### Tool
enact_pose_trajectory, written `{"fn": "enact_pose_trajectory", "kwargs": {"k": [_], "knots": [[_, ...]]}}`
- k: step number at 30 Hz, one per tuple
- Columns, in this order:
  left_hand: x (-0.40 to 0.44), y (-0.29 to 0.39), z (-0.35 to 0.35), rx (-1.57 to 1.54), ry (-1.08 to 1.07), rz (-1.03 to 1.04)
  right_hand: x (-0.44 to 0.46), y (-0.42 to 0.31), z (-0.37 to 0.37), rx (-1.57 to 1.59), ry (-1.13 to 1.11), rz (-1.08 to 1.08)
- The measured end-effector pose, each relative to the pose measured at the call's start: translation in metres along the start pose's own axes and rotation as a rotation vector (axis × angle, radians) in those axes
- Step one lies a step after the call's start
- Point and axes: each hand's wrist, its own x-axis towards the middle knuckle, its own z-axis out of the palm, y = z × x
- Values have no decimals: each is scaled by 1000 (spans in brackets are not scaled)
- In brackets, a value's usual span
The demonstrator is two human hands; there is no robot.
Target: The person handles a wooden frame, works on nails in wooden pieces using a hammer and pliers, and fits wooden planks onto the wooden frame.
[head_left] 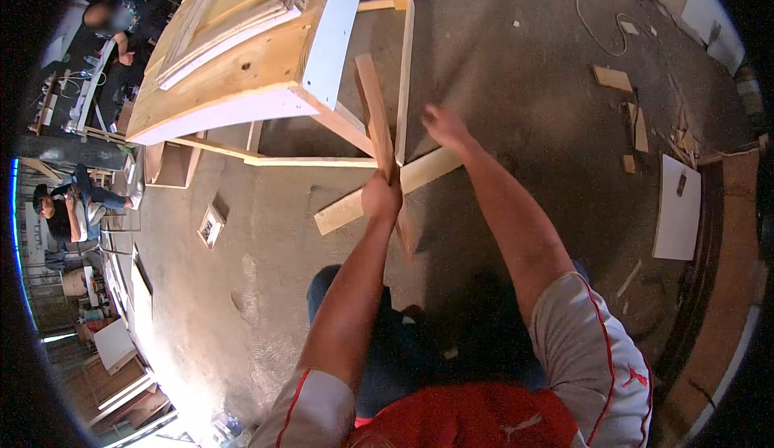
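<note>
My left hand [381, 197] is wrapped round a wooden strip [373, 101], held upright against the leg corner of a wooden furniture frame [302, 161]. The strip's lower end shows as a blur below that hand. To the right, my right hand [447, 130] is raised with its fingers curled; it is smeared by motion, and what it holds, if anything, cannot be made out. A pale board [347, 211] lies at a slant on the floor behind the strip. Above stands the frame's panelled wooden top [234, 63], with a white edge strip [334, 37].
Offcuts [613, 78] and a white panel [677, 206] lie at the right. A small wooden box [211, 226] sits on the floor [258, 287] at the left, near a drawer-like box [172, 164]. One person [121, 17] stands at upper left; another person [60, 214] sits below.
</note>
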Motion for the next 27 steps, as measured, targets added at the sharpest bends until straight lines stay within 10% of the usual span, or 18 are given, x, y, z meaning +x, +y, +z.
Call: {"fn": "enact_pose_trajectory", "kwargs": {"k": [7, 18, 27], "knots": [[1, -38, 12, 251, -222, 18, -54, 45, 76, -795, -295, 122], [-12, -53, 15, 193, -282, 16, -25, 139, 165, -892, -430, 121], [-23, -48, 11, 71, -261, 52, -105, 41, 70, -674, -314, -66]]}}
